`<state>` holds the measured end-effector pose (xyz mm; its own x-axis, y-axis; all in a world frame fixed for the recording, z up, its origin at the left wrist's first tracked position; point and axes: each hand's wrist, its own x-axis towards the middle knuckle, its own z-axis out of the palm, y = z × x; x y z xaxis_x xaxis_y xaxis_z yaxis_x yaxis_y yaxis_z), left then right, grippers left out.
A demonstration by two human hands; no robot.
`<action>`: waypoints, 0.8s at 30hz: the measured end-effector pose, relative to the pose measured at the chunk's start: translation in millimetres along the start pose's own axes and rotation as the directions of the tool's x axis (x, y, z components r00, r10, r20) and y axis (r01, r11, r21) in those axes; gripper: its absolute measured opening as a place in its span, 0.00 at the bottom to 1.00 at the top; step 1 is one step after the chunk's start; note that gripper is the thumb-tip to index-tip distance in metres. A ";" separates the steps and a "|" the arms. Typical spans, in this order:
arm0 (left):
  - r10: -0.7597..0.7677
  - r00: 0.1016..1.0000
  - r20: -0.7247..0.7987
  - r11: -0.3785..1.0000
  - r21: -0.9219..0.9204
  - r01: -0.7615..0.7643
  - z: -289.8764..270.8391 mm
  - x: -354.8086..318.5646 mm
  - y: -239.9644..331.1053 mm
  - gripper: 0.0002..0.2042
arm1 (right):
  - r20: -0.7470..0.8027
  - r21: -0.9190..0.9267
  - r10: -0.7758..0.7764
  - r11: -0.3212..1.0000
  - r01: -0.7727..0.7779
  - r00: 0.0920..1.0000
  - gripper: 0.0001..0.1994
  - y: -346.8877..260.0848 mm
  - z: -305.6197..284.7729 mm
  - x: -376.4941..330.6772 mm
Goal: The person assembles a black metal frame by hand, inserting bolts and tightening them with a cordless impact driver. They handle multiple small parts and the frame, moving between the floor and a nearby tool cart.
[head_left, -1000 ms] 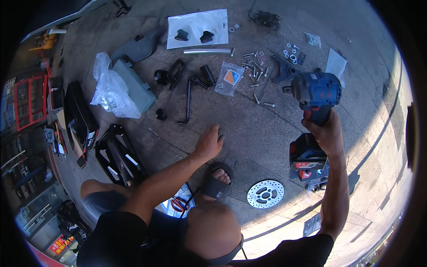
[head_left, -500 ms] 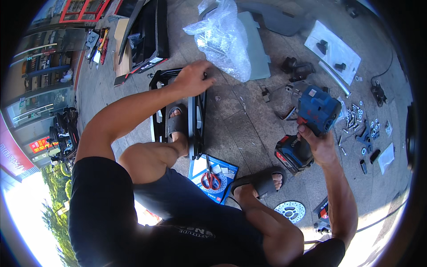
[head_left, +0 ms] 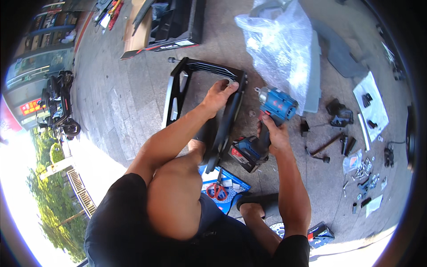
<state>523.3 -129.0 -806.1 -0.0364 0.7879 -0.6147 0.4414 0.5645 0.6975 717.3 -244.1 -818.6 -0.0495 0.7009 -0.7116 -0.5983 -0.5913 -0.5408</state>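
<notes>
A black U-shaped metal frame (head_left: 171,95) lies on the pavement in front of me, its crossbar at the far end. At the frame's far right corner is my left hand (head_left: 215,99), thumb and fingers pinched together at the inner edge; whatever sits between the fingertips is too small to make out. My right hand (head_left: 279,135) grips a blue cordless impact wrench (head_left: 279,105) by its handle. The wrench's bare square drive points left toward the frame's right arm, a short distance from it. Its black battery (head_left: 247,153) hangs close beside that arm.
Red-handled scissors (head_left: 217,190) lie on a blue package near my feet. An open black box (head_left: 180,31) and bubble wrap (head_left: 284,53) are beyond the frame. Small bolts and washers (head_left: 364,168) are scattered at right, near a bent black lever (head_left: 327,146). A scooter (head_left: 60,104) stands far left.
My right hand has brought the impact wrench left, close to the frame, turning its nose toward it. My left hand remains at the frame's far right corner. The view has shifted.
</notes>
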 end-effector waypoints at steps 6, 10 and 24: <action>0.545 0.712 -0.442 0.824 0.438 -0.359 -136.0 42.4 -11.8 0.19 | 0.055 0.014 0.009 1.000 -0.010 0.998 0.14 -22.1 16.1 5.4; -0.151 0.832 -0.533 0.973 -0.229 0.030 -202.7 110.8 -15.8 0.21 | 0.064 -0.041 -0.046 0.998 0.048 0.997 0.14 -32.8 26.8 10.5; -0.366 0.847 -0.385 0.528 -0.835 -0.152 -223.5 166.6 -46.1 0.14 | -0.025 -0.193 -0.133 0.973 0.126 0.991 0.12 -35.7 26.2 3.4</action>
<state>296.5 31.2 -858.3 -0.5376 0.5558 -0.6341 -0.5102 0.3844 0.7694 717.5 -210.2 -789.9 0.0506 0.7631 -0.6443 -0.4344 -0.5641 -0.7022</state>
